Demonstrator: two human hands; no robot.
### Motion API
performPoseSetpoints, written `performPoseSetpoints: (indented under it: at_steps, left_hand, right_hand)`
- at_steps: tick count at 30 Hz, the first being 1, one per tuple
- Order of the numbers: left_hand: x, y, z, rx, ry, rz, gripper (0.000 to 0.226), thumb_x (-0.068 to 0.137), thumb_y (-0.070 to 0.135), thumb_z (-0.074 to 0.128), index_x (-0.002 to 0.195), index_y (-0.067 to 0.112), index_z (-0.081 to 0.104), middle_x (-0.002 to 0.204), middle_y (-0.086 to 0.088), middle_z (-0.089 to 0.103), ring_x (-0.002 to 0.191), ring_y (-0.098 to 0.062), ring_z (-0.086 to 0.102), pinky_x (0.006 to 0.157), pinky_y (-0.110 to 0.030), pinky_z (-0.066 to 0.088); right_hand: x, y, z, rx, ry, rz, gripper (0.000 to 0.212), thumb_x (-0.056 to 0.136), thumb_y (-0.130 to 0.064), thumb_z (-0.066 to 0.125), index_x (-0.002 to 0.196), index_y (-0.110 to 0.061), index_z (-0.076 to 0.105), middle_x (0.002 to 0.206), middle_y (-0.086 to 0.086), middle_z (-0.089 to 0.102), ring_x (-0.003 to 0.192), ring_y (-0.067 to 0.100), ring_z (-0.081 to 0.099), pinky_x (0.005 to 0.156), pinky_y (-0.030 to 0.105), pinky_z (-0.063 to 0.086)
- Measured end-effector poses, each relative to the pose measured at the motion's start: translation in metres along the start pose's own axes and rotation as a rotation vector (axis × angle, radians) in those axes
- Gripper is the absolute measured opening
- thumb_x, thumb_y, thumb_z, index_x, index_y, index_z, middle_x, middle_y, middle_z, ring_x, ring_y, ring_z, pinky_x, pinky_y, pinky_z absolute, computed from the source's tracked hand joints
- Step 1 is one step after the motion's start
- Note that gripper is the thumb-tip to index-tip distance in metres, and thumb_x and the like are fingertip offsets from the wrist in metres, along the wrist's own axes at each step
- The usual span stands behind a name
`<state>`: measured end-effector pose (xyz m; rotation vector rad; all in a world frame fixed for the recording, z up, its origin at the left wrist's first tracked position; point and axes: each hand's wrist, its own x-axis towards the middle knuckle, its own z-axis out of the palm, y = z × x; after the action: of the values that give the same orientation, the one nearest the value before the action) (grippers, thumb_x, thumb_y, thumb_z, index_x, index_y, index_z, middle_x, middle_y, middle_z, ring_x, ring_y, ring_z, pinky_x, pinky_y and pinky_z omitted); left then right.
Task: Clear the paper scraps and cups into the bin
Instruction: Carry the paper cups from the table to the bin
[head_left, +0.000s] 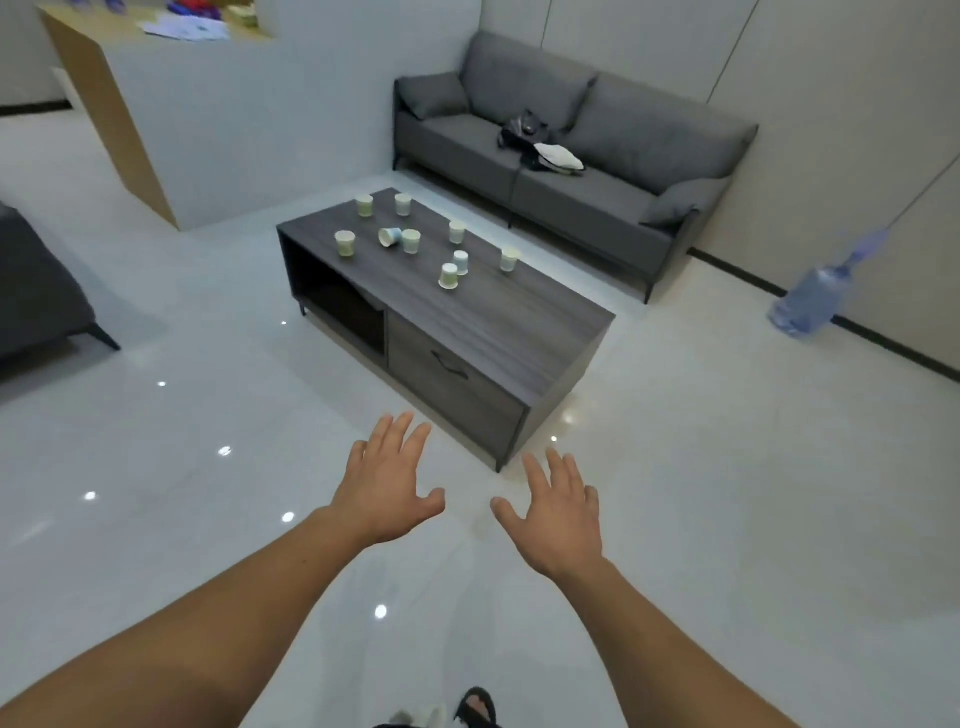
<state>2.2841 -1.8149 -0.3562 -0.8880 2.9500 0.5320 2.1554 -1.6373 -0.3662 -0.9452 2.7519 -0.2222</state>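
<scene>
Paper cups dot the grey wooden desk on glossy white floor, sofa behind; left hand and right hand hover, fingers apart, holding nothing.

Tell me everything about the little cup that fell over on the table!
The tipped cup is small and looks like paper, whitish with a pale blue part. It lies on its side on the dark wood-grain coffee table, towards the far left end, with its open mouth facing the near left. An upright cup with a greenish tint stands right beside its bottom end; whether they touch is unclear. Nothing holds it.
</scene>
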Motion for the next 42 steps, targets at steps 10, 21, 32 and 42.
performPoseSetpoints:
  at_steps: [10,21,32,42]
  left_hand:
    - [0.124,-0.087,-0.022,-0.015,-0.001,-0.238,0.086,0.087,0.061,0.047,0.153,0.026,0.005,0.161,0.0,-0.004,0.148,-0.023,-0.01,0.117,-0.046,0.009]
    - [0.305,-0.21,-0.104,-0.014,-0.035,-0.179,0.085,0.087,0.058,0.049,0.153,0.026,0.005,0.161,0.001,-0.004,0.148,-0.023,-0.008,0.118,-0.047,0.009]
    - [0.518,-0.242,-0.129,0.008,-0.048,-0.066,0.089,0.082,0.057,0.054,0.152,0.025,0.009,0.161,0.002,0.001,0.148,-0.021,-0.007,0.118,-0.048,0.013]
    - [0.701,-0.231,-0.162,0.047,-0.13,-0.04,0.093,0.081,0.056,0.057,0.153,0.026,0.006,0.161,0.002,-0.002,0.148,-0.019,-0.007,0.119,-0.046,0.013]
  right_hand:
    - [0.181,-0.082,0.005,-0.009,-0.098,-0.204,0.078,0.089,-0.071,0.033,0.154,-0.034,0.01,0.163,-0.001,-0.002,0.149,0.021,-0.01,0.118,0.05,0.005]
    - [0.369,-0.208,-0.004,0.007,-0.088,-0.152,0.078,0.091,-0.07,0.03,0.154,-0.033,0.005,0.163,0.001,-0.004,0.149,0.022,-0.008,0.118,0.051,0.005]
    - [0.565,-0.224,-0.008,0.082,-0.087,-0.048,0.078,0.089,-0.067,0.038,0.154,-0.032,0.01,0.163,0.0,0.003,0.149,0.022,-0.001,0.117,0.051,0.012]
    - [0.751,-0.212,-0.047,0.084,-0.132,-0.047,0.074,0.09,-0.059,0.046,0.152,-0.033,0.014,0.162,0.002,0.008,0.148,0.024,0.006,0.115,0.05,0.02]
